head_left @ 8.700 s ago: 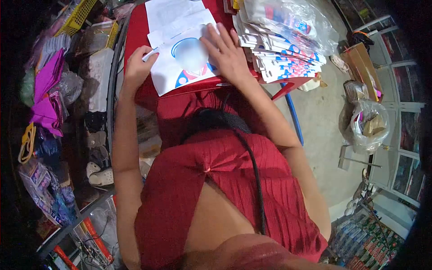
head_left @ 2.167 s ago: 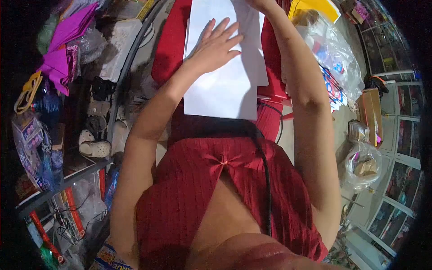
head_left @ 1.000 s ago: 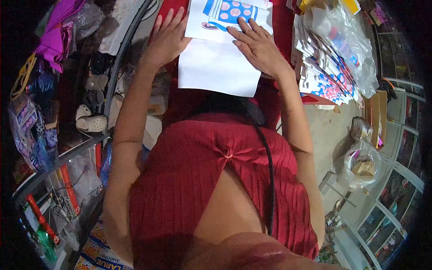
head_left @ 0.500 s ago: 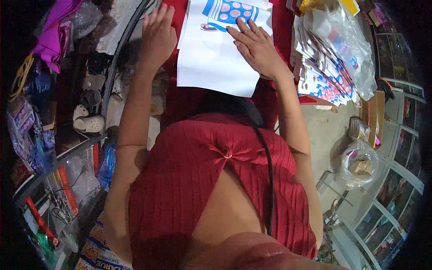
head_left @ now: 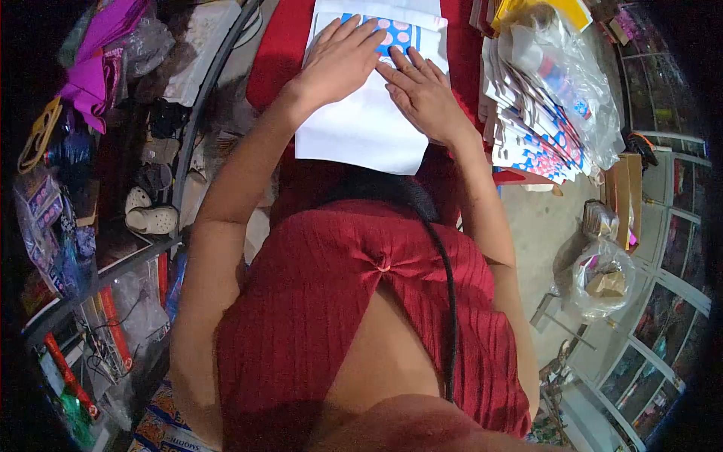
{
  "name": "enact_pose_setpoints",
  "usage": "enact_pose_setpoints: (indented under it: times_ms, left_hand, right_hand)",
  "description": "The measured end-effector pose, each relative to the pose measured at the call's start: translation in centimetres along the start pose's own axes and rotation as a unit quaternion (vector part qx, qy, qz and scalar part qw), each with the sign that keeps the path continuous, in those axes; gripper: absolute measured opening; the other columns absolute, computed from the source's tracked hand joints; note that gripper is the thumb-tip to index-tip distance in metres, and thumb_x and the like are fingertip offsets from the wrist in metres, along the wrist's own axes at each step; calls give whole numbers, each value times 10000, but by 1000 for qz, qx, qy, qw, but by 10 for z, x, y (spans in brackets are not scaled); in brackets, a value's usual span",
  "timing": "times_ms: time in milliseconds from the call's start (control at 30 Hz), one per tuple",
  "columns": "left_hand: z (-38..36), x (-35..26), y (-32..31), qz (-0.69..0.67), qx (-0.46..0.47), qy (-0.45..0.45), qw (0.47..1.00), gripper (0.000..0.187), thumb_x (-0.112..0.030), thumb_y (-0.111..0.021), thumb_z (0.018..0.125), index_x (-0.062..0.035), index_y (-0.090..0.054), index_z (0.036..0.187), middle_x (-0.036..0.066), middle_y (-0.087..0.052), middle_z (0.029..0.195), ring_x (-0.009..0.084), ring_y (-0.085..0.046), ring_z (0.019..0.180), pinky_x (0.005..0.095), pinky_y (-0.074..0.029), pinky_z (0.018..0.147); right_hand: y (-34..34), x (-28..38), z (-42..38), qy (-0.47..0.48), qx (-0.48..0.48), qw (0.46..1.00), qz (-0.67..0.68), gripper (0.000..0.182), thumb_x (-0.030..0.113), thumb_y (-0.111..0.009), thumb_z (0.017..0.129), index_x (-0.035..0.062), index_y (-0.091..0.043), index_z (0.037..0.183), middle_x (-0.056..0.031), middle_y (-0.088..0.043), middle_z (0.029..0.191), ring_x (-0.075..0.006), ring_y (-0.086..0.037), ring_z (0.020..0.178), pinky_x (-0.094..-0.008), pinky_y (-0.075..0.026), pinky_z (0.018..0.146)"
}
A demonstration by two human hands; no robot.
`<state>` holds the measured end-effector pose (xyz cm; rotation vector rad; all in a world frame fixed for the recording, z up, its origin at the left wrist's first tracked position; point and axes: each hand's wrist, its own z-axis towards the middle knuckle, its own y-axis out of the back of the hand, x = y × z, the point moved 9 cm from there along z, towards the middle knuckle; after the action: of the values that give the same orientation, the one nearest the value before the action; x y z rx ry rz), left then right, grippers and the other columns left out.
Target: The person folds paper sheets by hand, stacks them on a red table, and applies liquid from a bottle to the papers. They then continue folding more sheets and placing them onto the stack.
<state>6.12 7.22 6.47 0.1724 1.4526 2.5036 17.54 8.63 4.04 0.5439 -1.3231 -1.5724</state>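
Observation:
A white sheet [head_left: 361,128] with a blue and pink dotted print near its far part lies on a red surface [head_left: 282,53]. On the left part of the print rests my left hand [head_left: 340,62], palm down with its fingers stretched out. My right hand [head_left: 425,94] lies flat on the sheet's right side, its fingers spread and the tips at the print's lower edge. The two hands are close together, and neither holds anything. Part of the print is hidden under my left hand.
To the right sits a stack of printed sheets [head_left: 520,147] with a clear plastic bag [head_left: 553,53] on top. A plastic bag with a brown item [head_left: 605,285] is on the floor at right. White clogs [head_left: 151,219] and packaged goods stand at left.
My left hand has moved right, from beside the sheet onto its print. My right hand has shifted slightly down the view along with the sheet.

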Motion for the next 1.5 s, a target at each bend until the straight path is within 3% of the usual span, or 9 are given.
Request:
enact_pose_setpoints:
  times_ms: [167,600,733,967,1100,1167,1233,1333,1500]
  left_hand:
    - [-5,10,-24,67,111,33,991,460,-304,-381,1038,-122,-405,1459,80,-310,1562,299,-265,1447,509,-190,1172]
    - [-9,15,-30,20,127,38,991,465,-247,-410,1007,-87,-413,1443,112,-310,1556,319,-244,1455,543,-163,1172]
    - [-10,22,-35,17,163,43,986,498,-284,-402,1013,-103,-367,1475,96,-283,1573,312,-229,1462,556,-139,1175]
    - [-11,43,-39,-14,199,68,978,669,-612,-409,951,-258,-318,1512,13,-250,1593,246,-198,1477,549,-94,1189]
    - [-13,50,-48,-5,211,85,974,732,-677,-430,903,-292,-311,1514,5,-230,1598,256,-173,1483,592,-57,1179]
    - [-15,52,-49,2,205,88,975,749,-694,-436,888,-300,-312,1513,4,-227,1599,263,-166,1484,609,-44,1174]
    - [-15,52,-49,6,183,82,980,740,-701,-439,879,-322,-325,1505,1,-230,1597,279,-159,1484,637,-33,1163]
    - [-14,53,-50,18,185,83,979,740,-708,-447,869,-340,-328,1500,-2,-233,1596,276,-159,1485,639,-32,1163]
    - [-15,53,-49,16,202,84,976,729,-702,-430,880,-356,-299,1508,-10,-214,1602,269,-140,1489,642,-31,1162]
  right_hand:
    - [3,3,1,-4,1,1000,-4,423,299,-444,1003,253,-484,1422,-114,-379,1525,-341,-302,1427,-496,-217,1160]
    - [3,-9,41,-7,-60,998,35,507,238,-500,948,58,-419,1415,-144,-436,1472,-318,-384,1383,-532,-283,1127]
    - [-9,-13,54,-8,-42,999,-33,537,219,-470,973,96,-323,1474,-137,-430,1478,-297,-336,1416,-567,-236,1142]
    - [-1,-36,36,-142,-28,988,-49,579,448,-450,973,105,-412,1437,-93,-445,1481,-248,-367,1405,-578,-230,1128]
    - [15,-42,16,-139,-97,985,-31,750,567,-490,920,27,-375,1428,-218,-396,1482,-413,-395,1356,-634,-259,1091]
    - [19,-50,-10,-311,7,948,69,816,579,-497,915,-11,-313,1447,-240,-332,1511,-466,-393,1334,-596,-297,1090]
    - [12,-55,-33,-300,21,951,73,737,433,-535,932,-7,-277,1463,-235,-281,1537,-448,-343,1374,-555,-317,1097]
    - [44,-2,-63,-132,-30,991,0,646,42,-544,840,66,-352,1455,-210,-260,1555,-408,-199,1451,-550,-247,1135]
    - [55,32,-106,-126,-35,991,10,601,-29,-608,742,132,-544,1317,-158,-287,1562,-368,-220,1459,-524,-193,1162]
